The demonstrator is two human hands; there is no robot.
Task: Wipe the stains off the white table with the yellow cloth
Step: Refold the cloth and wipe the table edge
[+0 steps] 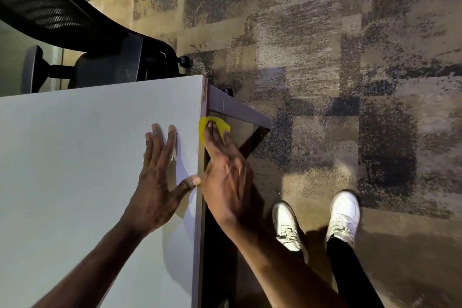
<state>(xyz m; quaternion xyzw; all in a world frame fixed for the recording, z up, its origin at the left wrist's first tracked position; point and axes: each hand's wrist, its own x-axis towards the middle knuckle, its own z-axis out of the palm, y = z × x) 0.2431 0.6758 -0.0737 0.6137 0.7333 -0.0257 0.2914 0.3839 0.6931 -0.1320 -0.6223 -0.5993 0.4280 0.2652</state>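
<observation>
Pressing flat on the smooth white laminate table (87,157), the left hand (155,182) lies palm down with its fingers spread apart, holding nothing; its thumb reaches toward 3 o'clock and touches the table's right edge. The right hand (225,177) is off that edge, at 3 o'clock from the left hand, with its fingers stretched out toward 12 o'clock and pushed against the small crumpled yellow cloth (213,129). The cloth is pinned by the fingertips against the side of the table, at the thin brownish edge band (203,107), just beside the top surface; whether the hand is closed around it or merely pressing cannot be told, as the fingers cover most of it. One cloth and two bare forearms are in view.

No brand, label or writing can be read anywhere. The tabletop is matte and even, with a sharp square corner at 12 o'clock of the cloth. Below the edge band a dark brown flat-panel table frame (240,110) slopes away toward 4 o'clock.

At 11 o'clock stands one black office chair with a mesh back (50,15), its hard plastic armrest and joints just behind the table's far edge. The floor is mottled brown and grey carpet in square tiles (350,57), rough and speckled. At 5 o'clock two white lace-up trainers (343,217) stand on the carpet, near each other, with a black trouser leg above the right one.
</observation>
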